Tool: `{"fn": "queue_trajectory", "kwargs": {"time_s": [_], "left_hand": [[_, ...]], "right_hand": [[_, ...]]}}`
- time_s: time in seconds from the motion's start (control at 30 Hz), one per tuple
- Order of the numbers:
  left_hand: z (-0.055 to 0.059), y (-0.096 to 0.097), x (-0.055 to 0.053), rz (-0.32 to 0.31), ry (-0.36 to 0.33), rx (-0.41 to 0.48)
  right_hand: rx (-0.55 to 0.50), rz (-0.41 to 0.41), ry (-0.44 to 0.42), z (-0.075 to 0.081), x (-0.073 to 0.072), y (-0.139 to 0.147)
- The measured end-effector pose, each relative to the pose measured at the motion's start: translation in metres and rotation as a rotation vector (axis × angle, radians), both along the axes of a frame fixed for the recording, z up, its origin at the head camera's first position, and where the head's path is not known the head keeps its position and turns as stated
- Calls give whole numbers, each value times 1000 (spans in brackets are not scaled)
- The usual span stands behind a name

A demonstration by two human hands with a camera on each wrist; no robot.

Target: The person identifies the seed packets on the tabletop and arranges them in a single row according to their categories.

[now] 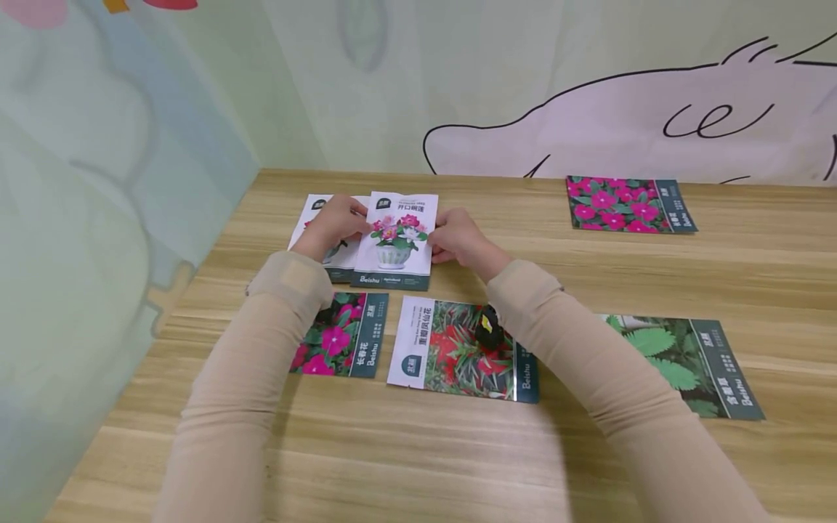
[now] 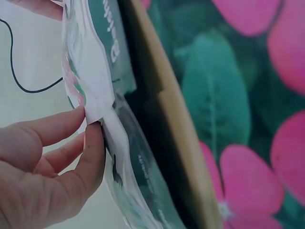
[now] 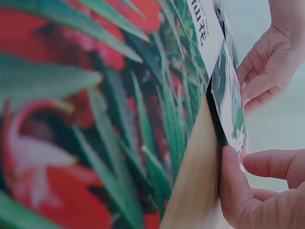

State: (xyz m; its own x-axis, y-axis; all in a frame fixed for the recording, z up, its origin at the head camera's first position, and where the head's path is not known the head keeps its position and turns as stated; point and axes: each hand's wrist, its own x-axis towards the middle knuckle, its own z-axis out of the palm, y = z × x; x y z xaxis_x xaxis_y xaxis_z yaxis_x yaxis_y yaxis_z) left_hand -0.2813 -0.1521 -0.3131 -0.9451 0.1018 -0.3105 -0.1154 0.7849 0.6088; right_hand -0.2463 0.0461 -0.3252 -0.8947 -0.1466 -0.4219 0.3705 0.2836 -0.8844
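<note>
Top packet [image 1: 400, 243] overlaps second packet [image 1: 345, 265] on the table [image 1: 425, 457], back left. My left hand [image 1: 335, 224] pinches its left edge, my right hand [image 1: 463, 236] its right, digits nearly together. Nearer me: pink packet [image 1: 336, 341], partly behind left sleeve [image 1: 238, 385]; red packet [image 1: 454, 352]; leaf packet [image 1: 686, 363], partly behind right sleeve [image 1: 595, 349].

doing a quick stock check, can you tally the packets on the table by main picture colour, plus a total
White packets: 2
Pink packets: 2
Red packet: 1
Green packet: 1
Total in view: 6
</note>
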Motion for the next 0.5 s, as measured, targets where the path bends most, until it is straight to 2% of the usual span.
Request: {"fn": "queue_trajectory", "kwargs": {"time_s": [0.23, 0.5], "left_hand": [[0, 2, 1, -6, 15, -12], [5, 6, 4, -30, 61, -82]], "right_hand": [[-15, -3, -16, 0, -2, 0], [-14, -8, -49, 3, -3, 2]]}}
